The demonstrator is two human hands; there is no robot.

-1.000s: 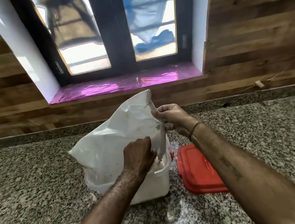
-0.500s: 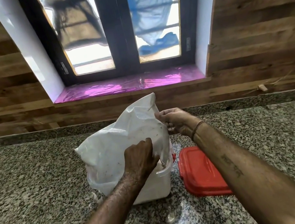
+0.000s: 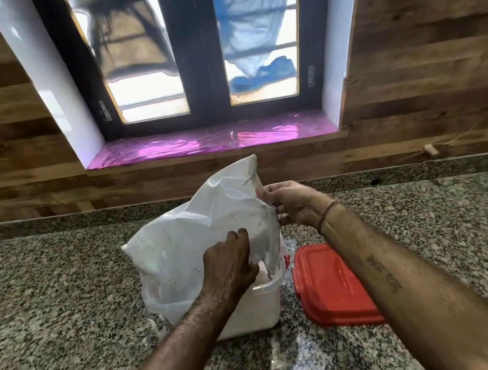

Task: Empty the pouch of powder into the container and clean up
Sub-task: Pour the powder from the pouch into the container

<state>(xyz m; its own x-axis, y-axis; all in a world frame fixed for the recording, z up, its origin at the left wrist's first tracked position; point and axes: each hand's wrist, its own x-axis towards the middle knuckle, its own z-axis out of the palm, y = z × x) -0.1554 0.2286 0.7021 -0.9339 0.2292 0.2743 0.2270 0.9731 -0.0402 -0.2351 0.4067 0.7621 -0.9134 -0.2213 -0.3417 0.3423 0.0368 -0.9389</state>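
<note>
A crumpled white plastic pouch (image 3: 193, 235) hangs upended over a white plastic container (image 3: 257, 308) that stands on the granite counter (image 3: 47, 308). My left hand (image 3: 229, 268) grips the pouch's lower right part just above the container's rim. My right hand (image 3: 292, 202) pinches the pouch's upper right edge. The pouch hides most of the container's opening, and the powder inside cannot be seen.
The container's red lid (image 3: 330, 286) lies flat on the counter just right of it, under my right forearm. A wood-panelled wall and a window with a pink-covered sill (image 3: 212, 140) stand behind the counter.
The pouch has sunk slightly lower over the container and both hands keep their hold. The camera has tilted a little, shifting the scene down in view.
</note>
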